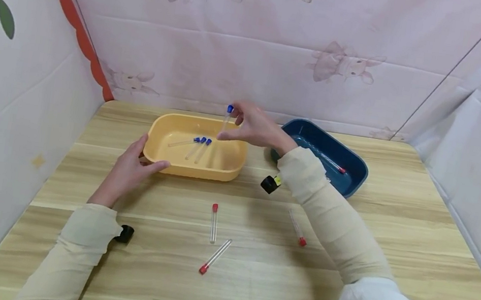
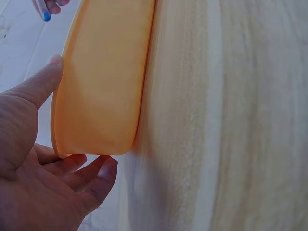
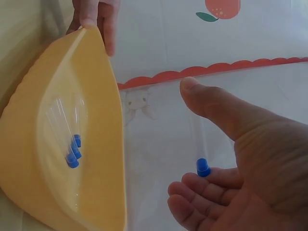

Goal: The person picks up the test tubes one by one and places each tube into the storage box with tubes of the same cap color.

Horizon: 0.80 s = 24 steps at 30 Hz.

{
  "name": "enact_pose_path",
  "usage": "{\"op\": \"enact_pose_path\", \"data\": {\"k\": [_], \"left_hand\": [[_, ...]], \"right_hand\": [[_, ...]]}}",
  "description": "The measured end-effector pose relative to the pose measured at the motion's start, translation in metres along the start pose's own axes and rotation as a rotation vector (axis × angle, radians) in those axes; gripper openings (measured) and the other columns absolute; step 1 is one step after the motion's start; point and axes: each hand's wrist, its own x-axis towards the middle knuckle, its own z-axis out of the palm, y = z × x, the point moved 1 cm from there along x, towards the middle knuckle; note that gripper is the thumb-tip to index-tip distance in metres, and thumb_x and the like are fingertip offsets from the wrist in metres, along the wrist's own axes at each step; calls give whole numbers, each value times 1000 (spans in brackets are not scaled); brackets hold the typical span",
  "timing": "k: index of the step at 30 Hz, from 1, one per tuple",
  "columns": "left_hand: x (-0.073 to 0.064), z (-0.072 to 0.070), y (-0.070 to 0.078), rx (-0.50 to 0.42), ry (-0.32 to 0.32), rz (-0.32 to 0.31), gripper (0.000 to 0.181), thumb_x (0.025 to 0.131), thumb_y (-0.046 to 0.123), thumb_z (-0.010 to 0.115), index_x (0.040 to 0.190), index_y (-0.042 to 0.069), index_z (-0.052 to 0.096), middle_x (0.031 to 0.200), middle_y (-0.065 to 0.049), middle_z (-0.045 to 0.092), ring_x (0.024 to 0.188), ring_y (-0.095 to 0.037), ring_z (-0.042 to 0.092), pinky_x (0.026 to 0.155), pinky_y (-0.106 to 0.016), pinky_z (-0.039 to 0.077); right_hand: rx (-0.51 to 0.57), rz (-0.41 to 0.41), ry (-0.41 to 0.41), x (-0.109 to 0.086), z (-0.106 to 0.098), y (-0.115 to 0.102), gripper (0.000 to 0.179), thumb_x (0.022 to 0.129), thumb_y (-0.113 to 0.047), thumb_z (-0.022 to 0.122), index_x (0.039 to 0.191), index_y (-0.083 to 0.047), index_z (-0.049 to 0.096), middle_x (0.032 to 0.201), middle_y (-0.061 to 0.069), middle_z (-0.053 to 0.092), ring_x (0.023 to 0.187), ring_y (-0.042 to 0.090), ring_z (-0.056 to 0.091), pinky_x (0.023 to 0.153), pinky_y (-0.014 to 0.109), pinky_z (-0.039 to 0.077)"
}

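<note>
My right hand is raised over the back right of a yellow plastic basin. It holds a clear test tube with a blue cap by its ends, the cap against the fingers and the other end at the thumb, as the right wrist view shows. Inside the basin lie three more blue-capped test tubes, side by side. My left hand grips the basin's left end, with the thumb at the front rim and the fingers against the end wall.
A dark blue basin stands at the right, partly behind my right forearm, with a red-capped test tube in it. On the wooden table lie three red-capped test tubes, one upper middle, one nearer, one right. Printed cloth walls surround the table.
</note>
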Motion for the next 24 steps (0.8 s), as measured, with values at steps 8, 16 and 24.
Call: {"op": "enact_pose_path", "data": {"k": [8, 16, 24], "left_hand": [[0, 0, 1, -1, -1, 14, 109, 75, 63, 61, 150, 13, -1, 151, -19, 13, 129, -35, 34, 100, -46, 37], [0, -1, 1, -6, 6, 19, 109, 75, 63, 61, 150, 11, 1, 149, -20, 18, 129, -35, 34, 100, -46, 37], [0, -1, 0, 2, 14, 32, 109, 75, 63, 62, 150, 11, 1, 150, -20, 15, 129, -36, 34, 100, -47, 35]], "right_hand": [[3, 26, -23, 11, 14, 4, 71, 69, -50, 77, 120, -8, 48, 112, 9, 53, 99, 25, 53, 78, 27, 48], [17, -3, -70, 25, 37, 10, 63, 69, -42, 80, 109, -3, 52, 106, 13, 56, 88, 18, 54, 75, 27, 48], [-11, 130, -173, 32, 56, 15, 74, 71, -40, 79, 122, 3, 47, 112, 14, 54, 92, 20, 52, 78, 31, 47]]}}
